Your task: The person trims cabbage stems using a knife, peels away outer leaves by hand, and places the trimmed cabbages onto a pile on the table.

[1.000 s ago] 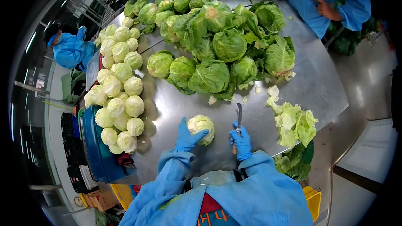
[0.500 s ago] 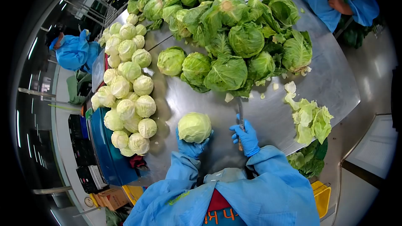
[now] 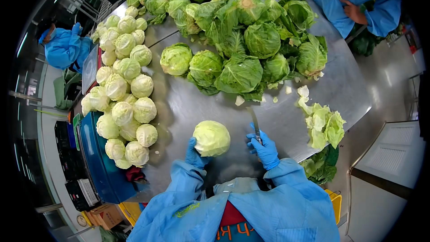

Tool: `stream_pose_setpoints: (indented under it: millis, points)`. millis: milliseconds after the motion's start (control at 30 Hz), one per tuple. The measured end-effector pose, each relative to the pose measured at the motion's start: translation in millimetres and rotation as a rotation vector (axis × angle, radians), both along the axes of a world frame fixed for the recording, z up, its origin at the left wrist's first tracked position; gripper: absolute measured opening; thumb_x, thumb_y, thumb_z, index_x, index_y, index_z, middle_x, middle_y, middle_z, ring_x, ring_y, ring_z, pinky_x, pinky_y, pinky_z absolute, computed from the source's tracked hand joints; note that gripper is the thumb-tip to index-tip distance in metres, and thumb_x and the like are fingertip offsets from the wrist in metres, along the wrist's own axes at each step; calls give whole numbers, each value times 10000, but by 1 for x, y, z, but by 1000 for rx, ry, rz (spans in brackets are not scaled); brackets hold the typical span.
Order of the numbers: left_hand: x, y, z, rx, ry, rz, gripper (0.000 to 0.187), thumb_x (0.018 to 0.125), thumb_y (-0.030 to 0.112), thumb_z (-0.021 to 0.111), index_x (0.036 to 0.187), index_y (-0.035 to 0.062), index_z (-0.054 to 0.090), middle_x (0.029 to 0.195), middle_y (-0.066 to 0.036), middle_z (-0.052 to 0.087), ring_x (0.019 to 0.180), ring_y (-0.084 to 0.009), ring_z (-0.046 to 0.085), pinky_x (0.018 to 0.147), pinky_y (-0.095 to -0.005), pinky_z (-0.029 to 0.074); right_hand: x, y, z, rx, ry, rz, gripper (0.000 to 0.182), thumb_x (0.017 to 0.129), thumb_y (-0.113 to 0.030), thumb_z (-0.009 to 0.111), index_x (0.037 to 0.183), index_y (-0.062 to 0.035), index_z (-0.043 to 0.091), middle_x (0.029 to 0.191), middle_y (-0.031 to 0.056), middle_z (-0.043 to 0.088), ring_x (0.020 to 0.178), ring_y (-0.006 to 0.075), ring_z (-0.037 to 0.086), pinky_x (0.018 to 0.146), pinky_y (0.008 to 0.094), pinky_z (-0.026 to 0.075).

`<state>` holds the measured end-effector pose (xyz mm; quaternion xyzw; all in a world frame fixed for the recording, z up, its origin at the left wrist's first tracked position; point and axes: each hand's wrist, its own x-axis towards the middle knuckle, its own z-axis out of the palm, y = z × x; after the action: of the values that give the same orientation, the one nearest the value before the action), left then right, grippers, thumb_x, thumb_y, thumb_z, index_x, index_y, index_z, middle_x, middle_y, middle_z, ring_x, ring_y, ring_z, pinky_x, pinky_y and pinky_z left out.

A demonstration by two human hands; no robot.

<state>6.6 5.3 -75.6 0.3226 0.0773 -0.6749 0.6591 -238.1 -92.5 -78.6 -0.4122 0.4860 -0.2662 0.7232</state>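
A pale green cabbage [image 3: 212, 139], stripped to smooth leaves, is held in front of my body. My left hand [image 3: 195, 154], in a blue glove, grips it from the left and below; some of its fingers are hidden. In my right hand [image 3: 264, 149], also gloved in blue, is a knife [image 3: 255, 120] with its blade pointing away from me over the steel table [image 3: 192, 101]. The knife is apart from the cabbage. Beyond the hands lies a heap of darker green cabbages [image 3: 239, 74] with outer leaves on.
Trimmed pale cabbages [image 3: 123, 113] are piled along the left edge, above a blue bin [image 3: 99, 161]. Loose leaves [image 3: 324, 123] lie at the right edge. A person in blue [image 3: 356, 2] stands at the far right, another person [image 3: 67, 47] at the far left.
My left hand has shifted from beneath the cabbage toward its left side, and the cabbage has turned a little. My right hand still holds the knife. The surroundings have shifted left in view.
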Motion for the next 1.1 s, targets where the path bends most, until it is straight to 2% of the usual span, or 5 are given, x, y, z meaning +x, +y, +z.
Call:
stream_pose_setpoints:
  millis: [67, 200, 333, 500, 1100]
  points:
    - [0, 0, 1, 54, -80, -78, 796, 799, 369, 718, 1435, 72, 342, 1438, -167, 420, 1316, -351, 426, 1089, -511, 373, -7, -3, 11, 21, 107, 72, 448, 938, -155, 585, 1378, -181, 509, 938, 34, 685, 694, 90, 628, 628, 240, 526]
    - [0, -17, -16, -14, -1082, -458, 1040, 676, 381, 843, 1428, -43, 264, 1319, -183, 492, 1198, -324, 518, 1018, -428, 444, -13, 4, 12, -265, 404, 153, 293, 954, -274, 570, 1208, -139, 629, 747, 58, 676, 561, 144, 618, 628, 289, 519]
    - [-42, -34, 46, -107, -1931, -629, 1225, 527, 450, 900, 1410, -80, 238, 1275, -251, 481, 1137, -405, 508, 966, -477, 439, -26, 6, 19, -49, 386, 192, 270, 972, -337, 520, 996, -102, 649, 722, 73, 659, 588, 216, 629, 659, 360, 514]
    - [-72, -46, 30, -111, -2119, -561, 1145, 505, 444, 879, 1374, -58, 328, 1296, -251, 456, 1133, -431, 477, 961, -499, 399, -25, 18, 12, -764, 546, 115, 308, 964, -395, 513, 910, -115, 630, 760, 78, 646, 647, 282, 627, 614, 396, 503]
    - [-91, -75, 31, 116, -2127, -729, 1144, 501, 512, 854, 1327, -96, 346, 1200, -248, 493, 1100, -404, 469, 940, -494, 381, -26, 27, 9, -797, 791, 351, 384, 958, -458, 480, 784, -126, 561, 732, 92, 574, 672, 307, 594, 572, 421, 472]
